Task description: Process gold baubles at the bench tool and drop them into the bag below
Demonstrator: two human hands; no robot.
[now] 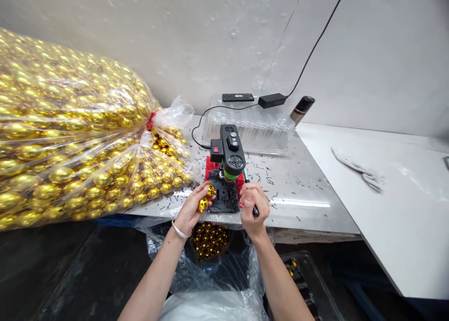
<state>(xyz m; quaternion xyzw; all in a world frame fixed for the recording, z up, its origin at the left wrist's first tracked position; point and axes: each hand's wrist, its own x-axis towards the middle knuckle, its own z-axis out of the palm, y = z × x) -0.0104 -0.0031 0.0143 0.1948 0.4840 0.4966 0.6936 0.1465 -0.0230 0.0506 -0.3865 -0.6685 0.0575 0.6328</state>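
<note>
Shiny gold balls sit in the fingers of my left hand, at the left edge of a small black bench drill press. My right hand is wrapped round the black-gripped lever on the press's right side. The press has a red switch, and its black base plate rests on a red mat, both strewn with dark shavings. The tool tip is mostly hidden under the press head.
Large clear bags of gold balls fill the left. Behind the press stand a clear plastic box, a power adapter and a dark-capped bottle. More balls lie in a plastic-lined container below the table edge. A glove lies right.
</note>
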